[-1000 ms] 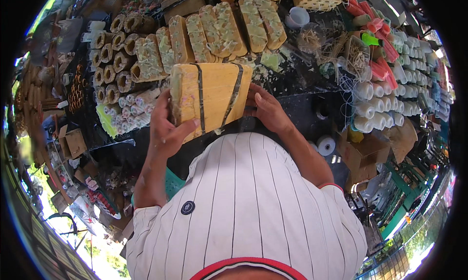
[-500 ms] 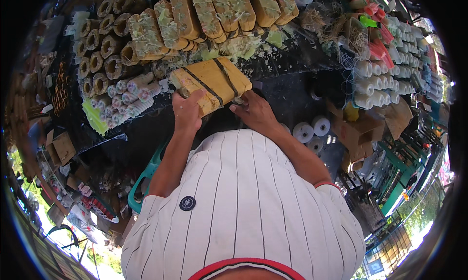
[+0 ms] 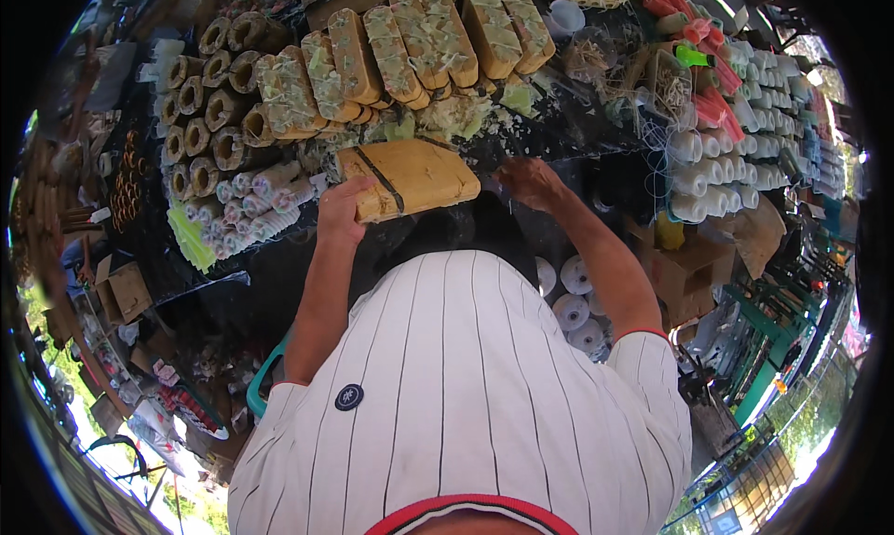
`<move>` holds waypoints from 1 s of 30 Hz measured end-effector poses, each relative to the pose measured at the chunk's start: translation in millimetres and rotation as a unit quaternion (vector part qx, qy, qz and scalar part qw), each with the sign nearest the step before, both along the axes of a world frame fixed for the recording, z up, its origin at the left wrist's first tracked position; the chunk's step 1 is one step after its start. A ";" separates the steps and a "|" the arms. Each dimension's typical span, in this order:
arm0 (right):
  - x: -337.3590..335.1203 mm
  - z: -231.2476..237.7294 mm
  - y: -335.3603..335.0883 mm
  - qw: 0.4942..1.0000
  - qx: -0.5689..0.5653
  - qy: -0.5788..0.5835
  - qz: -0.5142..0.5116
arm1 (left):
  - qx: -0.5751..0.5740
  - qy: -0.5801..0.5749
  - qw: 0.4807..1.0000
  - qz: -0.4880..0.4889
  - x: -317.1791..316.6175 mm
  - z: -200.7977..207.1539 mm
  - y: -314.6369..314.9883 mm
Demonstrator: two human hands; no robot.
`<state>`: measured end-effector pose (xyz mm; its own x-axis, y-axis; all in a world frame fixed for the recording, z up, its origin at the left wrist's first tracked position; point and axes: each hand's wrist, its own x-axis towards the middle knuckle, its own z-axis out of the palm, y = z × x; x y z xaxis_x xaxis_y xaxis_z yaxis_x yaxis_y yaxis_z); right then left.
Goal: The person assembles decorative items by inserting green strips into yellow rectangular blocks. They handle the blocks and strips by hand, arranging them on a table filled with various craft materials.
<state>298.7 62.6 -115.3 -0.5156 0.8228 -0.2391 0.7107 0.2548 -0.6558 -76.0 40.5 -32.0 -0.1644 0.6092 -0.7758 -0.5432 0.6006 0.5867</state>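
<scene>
A yellow-tan block [image 3: 430,175] with rounded edges tilts above the front of the dark work table. One black band [image 3: 380,183] runs round its left part, and a short dark strip shows at its far edge. My left hand [image 3: 343,206] grips the block's left end, thumb on top. Just right of the block, my right hand [image 3: 533,183] has its fingers curled together, apart from the block. What they hold, if anything, is hidden against the dark background. Beyond the block stands a row of similar tan blocks [image 3: 352,58], many topped with pale green, flaky crust.
Hollow brown tubes [image 3: 223,109] are stacked at the left, above plastic-wrapped rolls [image 3: 272,200]. White thread spools [image 3: 712,146] and pink pieces [image 3: 715,107] fill the right. Pale scraps [image 3: 466,114] litter the table. White rolls [image 3: 573,311] and a cardboard box [image 3: 684,270] lie low at right.
My right hand has moved right, away from the block's right end. The second black band no longer crosses the block's top face. My left hand keeps its hold.
</scene>
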 end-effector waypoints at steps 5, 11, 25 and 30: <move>29.8 -19.1 58.1 0.995 -0.076 0.053 -0.032 | 0.018 -0.050 0.999 -0.005 12.2 4.9 -15.2; 7.8 -26.5 66.9 0.850 -0.246 0.278 -0.375 | 0.071 0.092 0.992 -0.047 29.8 53.8 -22.7; 55.6 4.0 122.3 0.790 -0.148 0.291 -0.520 | 0.181 0.412 0.825 -0.342 61.5 77.4 -4.7; 58.0 9.1 116.7 0.839 -0.107 0.158 -0.510 | 0.182 0.467 0.754 -0.424 66.8 62.5 9.3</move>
<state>356.7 179.2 -106.3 0.3653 0.8297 -0.4220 0.2689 -0.5281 -0.8055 -9.2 49.8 30.5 0.0322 0.9474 -0.3184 0.6985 0.2065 0.6851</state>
